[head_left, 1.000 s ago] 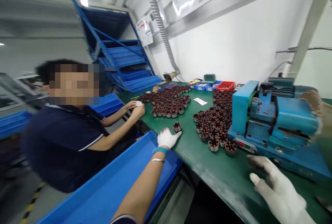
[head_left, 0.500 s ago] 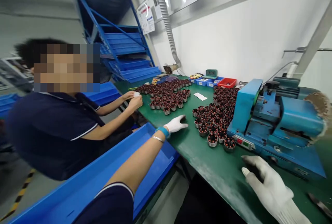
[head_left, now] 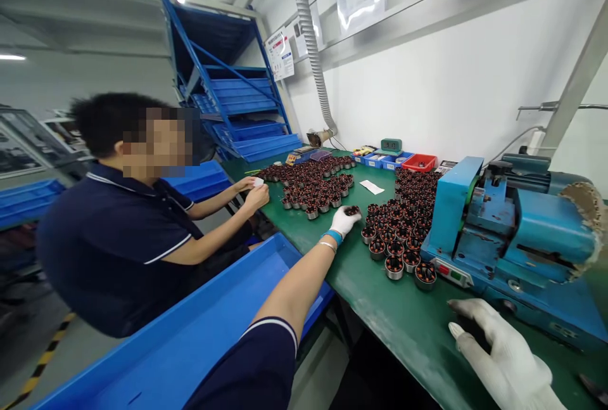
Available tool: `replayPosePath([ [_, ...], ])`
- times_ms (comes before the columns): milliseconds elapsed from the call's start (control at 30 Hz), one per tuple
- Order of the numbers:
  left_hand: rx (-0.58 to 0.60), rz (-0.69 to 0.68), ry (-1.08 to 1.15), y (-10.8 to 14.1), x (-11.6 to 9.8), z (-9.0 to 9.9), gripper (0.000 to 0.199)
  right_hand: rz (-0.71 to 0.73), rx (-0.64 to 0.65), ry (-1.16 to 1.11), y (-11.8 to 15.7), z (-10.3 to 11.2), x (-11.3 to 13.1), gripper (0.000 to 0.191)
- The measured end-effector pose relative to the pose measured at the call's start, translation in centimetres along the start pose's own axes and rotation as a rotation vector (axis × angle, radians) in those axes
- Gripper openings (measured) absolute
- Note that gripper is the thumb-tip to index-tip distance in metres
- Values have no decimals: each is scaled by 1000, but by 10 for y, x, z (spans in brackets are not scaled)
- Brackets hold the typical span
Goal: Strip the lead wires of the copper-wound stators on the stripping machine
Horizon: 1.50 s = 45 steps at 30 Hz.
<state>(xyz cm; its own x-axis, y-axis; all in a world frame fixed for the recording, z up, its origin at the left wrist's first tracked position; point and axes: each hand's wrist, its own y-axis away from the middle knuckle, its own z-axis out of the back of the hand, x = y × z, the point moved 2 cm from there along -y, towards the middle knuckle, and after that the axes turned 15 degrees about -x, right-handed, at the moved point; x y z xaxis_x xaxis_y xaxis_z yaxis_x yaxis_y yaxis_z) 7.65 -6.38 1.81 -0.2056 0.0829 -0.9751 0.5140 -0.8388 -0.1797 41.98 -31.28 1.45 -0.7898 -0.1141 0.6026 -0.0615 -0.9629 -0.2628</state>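
My left hand point(head_left: 346, 220), in a white glove with a blue band at the wrist, is closed around a round motor part point(head_left: 352, 210) with a dark and copper-coloured top. It is between two groups of similar parts: one farther back point(head_left: 313, 191), the other point(head_left: 394, 226) beside the blue machine point(head_left: 517, 226). At the lower right my gloved right hand point(head_left: 498, 346) hovers over the green table point(head_left: 380, 296), thumb and fingers apart, nothing between them. It is in front of the machine.
A blue tray point(head_left: 199, 315) lies below my left arm. On the left a seated person point(head_left: 128, 226) holds a small white piece point(head_left: 258, 182). Small blue bins, a red bin point(head_left: 420, 162) and a white paper slip point(head_left: 371, 187) are farther back. A dark tool point(head_left: 593, 391) lies lower right.
My left hand has moved forward and right and closed on a motor part. My right hand keeps its open shape. The whole view has shifted slightly.
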Motion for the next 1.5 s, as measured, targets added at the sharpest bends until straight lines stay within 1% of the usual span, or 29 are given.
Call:
replayPosePath([
  [67,-76,20,79,9,-16,11,38,31,8,-18,-1,1,1,40],
  [100,-93,25,118,18,-26,15,37,39,6,-32,-1,1,2,39],
  [167,-77,21,196,48,-44,14,38,33,-22,-82,0,3,7,37],
  [200,-43,13,233,70,-52,9,41,14,-40,-117,2,5,11,37],
  [267,66,-3,294,125,-67,-9,55,-59,-104,-223,7,9,19,44],
  [300,147,-2,315,155,-73,-20,62,-110,-133,-295,10,10,24,53],
  [333,244,-4,334,184,-80,-31,67,-157,-211,-397,12,13,28,60],
  [367,369,-51,319,211,-86,-41,69,-177,-259,-511,12,14,31,65],
  [400,462,-89,296,233,-91,-51,65,-179,-296,-617,10,16,34,67],
  [433,539,-117,280,250,-95,-61,61,-186,-367,-693,7,18,33,67],
  [500,629,-143,265,268,-102,-81,54,-264,-496,-735,0,23,27,60],
  [567,672,-143,272,273,-107,-101,52,-313,-567,-752,-8,29,19,57],
  [633,697,-164,273,272,-113,-117,50,-359,-617,-740,-14,36,14,55],
  [733,708,-232,245,270,-125,-127,45,-411,-653,-780,-21,46,13,51],
  [800,689,-286,230,271,-132,-130,42,-426,-659,-821,-25,52,15,48],
  [900,635,-327,241,274,-138,-134,37,-418,-692,-795,-30,59,15,41],
  [1033,593,-293,281,279,-137,-139,32,-443,-721,-760,-34,60,11,38],
  [1200,595,-293,291,279,-138,-140,31,-448,-727,-840,-36,56,8,37],
  [1367,557,-414,162,278,-144,-139,28,-462,-735,-880,-35,59,7,34],
  [1500,515,-486,156,280,-141,-135,32,-440,-720,-873,-30,58,7,37],
])
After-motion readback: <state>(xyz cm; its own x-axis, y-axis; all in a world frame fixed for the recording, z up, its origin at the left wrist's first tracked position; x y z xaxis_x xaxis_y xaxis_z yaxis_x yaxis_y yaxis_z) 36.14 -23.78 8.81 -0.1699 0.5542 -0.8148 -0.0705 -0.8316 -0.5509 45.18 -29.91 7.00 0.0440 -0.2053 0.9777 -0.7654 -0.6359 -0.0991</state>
